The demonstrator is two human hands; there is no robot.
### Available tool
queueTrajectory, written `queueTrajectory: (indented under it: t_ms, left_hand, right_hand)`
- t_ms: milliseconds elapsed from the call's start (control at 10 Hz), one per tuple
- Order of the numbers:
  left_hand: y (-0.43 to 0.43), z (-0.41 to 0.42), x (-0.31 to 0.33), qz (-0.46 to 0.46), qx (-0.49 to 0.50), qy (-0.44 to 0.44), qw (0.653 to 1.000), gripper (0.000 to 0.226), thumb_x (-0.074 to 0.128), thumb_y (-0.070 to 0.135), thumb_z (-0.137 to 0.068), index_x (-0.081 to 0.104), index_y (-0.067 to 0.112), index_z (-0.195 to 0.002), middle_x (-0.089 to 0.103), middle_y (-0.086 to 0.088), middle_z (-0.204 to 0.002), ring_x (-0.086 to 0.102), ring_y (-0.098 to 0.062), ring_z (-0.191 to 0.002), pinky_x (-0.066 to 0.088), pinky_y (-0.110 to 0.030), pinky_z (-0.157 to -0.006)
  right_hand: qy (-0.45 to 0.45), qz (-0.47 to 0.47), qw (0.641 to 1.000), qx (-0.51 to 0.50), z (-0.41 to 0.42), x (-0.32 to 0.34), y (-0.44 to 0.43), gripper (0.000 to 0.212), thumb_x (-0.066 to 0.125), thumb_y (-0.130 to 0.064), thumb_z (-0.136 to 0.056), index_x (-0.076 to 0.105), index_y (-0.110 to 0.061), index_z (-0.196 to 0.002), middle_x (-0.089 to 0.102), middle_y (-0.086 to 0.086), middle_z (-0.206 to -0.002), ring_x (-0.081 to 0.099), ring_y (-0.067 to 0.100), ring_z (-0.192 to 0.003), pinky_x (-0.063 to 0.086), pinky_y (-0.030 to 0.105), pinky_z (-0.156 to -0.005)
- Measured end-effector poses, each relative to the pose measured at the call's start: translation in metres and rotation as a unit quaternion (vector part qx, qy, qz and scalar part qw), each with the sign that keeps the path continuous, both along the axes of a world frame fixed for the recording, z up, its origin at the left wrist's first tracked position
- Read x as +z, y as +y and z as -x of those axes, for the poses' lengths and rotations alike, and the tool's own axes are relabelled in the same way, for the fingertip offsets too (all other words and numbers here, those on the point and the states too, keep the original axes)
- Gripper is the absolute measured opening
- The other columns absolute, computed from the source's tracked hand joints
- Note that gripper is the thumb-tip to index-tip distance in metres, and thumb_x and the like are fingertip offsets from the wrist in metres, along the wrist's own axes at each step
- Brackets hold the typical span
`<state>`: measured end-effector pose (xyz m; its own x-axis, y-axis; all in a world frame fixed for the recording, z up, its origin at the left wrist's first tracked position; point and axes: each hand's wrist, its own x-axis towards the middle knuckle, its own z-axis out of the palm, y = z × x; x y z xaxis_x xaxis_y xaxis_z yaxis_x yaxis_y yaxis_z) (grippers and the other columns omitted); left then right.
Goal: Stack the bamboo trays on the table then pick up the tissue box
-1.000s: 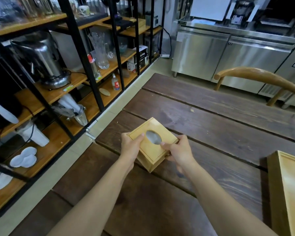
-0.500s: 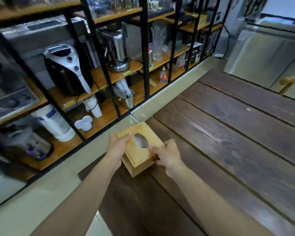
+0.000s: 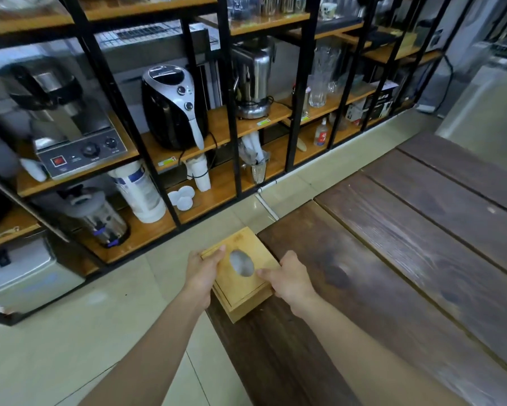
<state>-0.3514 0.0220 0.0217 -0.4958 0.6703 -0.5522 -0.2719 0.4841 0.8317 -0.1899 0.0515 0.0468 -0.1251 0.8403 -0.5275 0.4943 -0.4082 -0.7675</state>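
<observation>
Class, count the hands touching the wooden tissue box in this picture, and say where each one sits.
2. The left hand grips the tissue box on its left side; the right hand holds its right side.

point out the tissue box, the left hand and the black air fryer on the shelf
tissue box (image 3: 234, 284), head view, on the bamboo top panel below the oval opening
left hand (image 3: 202, 269), head view, on the back of the hand
black air fryer (image 3: 170, 109), head view, on its black front body

Right of your grip the dark plank table (image 3: 407, 259) lies bare; left, open tiled floor (image 3: 70, 332); beyond, the black-framed wooden shelving (image 3: 234, 118) blocks you.
</observation>
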Motion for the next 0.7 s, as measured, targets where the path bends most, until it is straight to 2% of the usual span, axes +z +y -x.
queueTrajectory:
  t_ms: [100, 200, 300, 400, 500, 600, 700]
  left_hand:
    - [-0.001, 0.002, -0.001, 0.001, -0.029, 0.037, 0.999, 0.047, 0.065, 0.040, -0.083, 0.049, 0.010, -0.115, 0.063, -0.011, -0.109, 0.061, -0.027, -0.102, 0.050, -0.047, -0.091]
    - [-0.001, 0.014, 0.008, 0.024, -0.110, 0.099, 0.989, 0.047, 0.062, 0.046, -0.083, 0.050, 0.012, -0.112, 0.059, -0.005, -0.108, 0.057, -0.018, -0.093, 0.044, -0.029, -0.071]
    - [0.008, 0.034, 0.023, 0.072, -0.272, 0.192, 0.940, 0.044, 0.057, 0.048, -0.086, 0.054, 0.012, -0.111, 0.058, -0.002, -0.109, 0.054, -0.017, -0.099, 0.040, -0.028, -0.072]
    - [0.028, 0.029, 0.050, 0.084, -0.383, 0.317, 0.864, 0.050, 0.056, 0.049, -0.086, 0.052, 0.013, -0.119, 0.056, -0.003, -0.116, 0.052, -0.018, -0.104, 0.042, -0.030, -0.082]
    - [0.054, -0.006, 0.086, 0.015, -0.450, 0.387, 0.804, 0.058, 0.056, 0.047, -0.086, 0.045, 0.013, -0.132, 0.052, -0.007, -0.133, 0.051, -0.022, -0.116, 0.039, -0.029, -0.084]
    - [0.084, -0.056, 0.126, -0.078, -0.484, 0.490, 0.720, 0.059, 0.056, 0.048, -0.085, 0.045, 0.015, -0.132, 0.053, -0.007, -0.131, 0.054, -0.022, -0.109, 0.045, -0.032, -0.082]
    - [0.108, -0.107, 0.169, -0.138, -0.499, 0.525, 0.676, 0.061, 0.055, 0.050, -0.084, 0.044, 0.016, -0.133, 0.052, -0.007, -0.134, 0.054, -0.023, -0.113, 0.047, -0.036, -0.086]
  right_hand:
    - [-0.046, -0.025, 0.997, 0.048, -0.004, 0.005, 0.001, 0.054, 0.067, -0.035, -0.079, 0.040, -0.005, -0.115, 0.052, 0.013, -0.119, 0.054, 0.028, -0.105, 0.052, 0.044, -0.087]
    - [-0.105, -0.039, 0.987, 0.117, -0.009, 0.011, 0.003, 0.057, 0.062, -0.043, -0.080, 0.043, -0.007, -0.119, 0.054, 0.012, -0.120, 0.054, 0.026, -0.106, 0.048, 0.040, -0.085]
    - [-0.162, -0.046, 0.965, 0.201, -0.018, 0.021, 0.009, 0.053, 0.058, -0.051, -0.079, 0.048, -0.011, -0.112, 0.058, 0.007, -0.110, 0.056, 0.024, -0.099, 0.047, 0.034, -0.073]
    - [-0.184, -0.071, 0.946, 0.259, -0.037, 0.036, 0.020, 0.044, 0.059, -0.050, -0.080, 0.051, -0.014, -0.105, 0.057, 0.003, -0.102, 0.053, 0.018, -0.088, 0.040, 0.027, -0.061]
    - [-0.219, -0.117, 0.933, 0.260, -0.065, 0.063, 0.032, 0.052, 0.058, -0.047, -0.082, 0.050, -0.014, -0.121, 0.059, 0.006, -0.118, 0.050, 0.017, -0.090, 0.040, 0.028, -0.070]
    - [-0.271, -0.171, 0.918, 0.235, -0.103, 0.105, 0.041, 0.053, 0.058, -0.046, -0.082, 0.049, -0.013, -0.122, 0.060, 0.007, -0.121, 0.049, 0.016, -0.089, 0.039, 0.028, -0.073]
    - [-0.303, -0.223, 0.909, 0.182, -0.144, 0.148, 0.038, 0.051, 0.057, -0.047, -0.083, 0.050, -0.014, -0.121, 0.060, 0.007, -0.122, 0.054, 0.022, -0.094, 0.041, 0.030, -0.076]
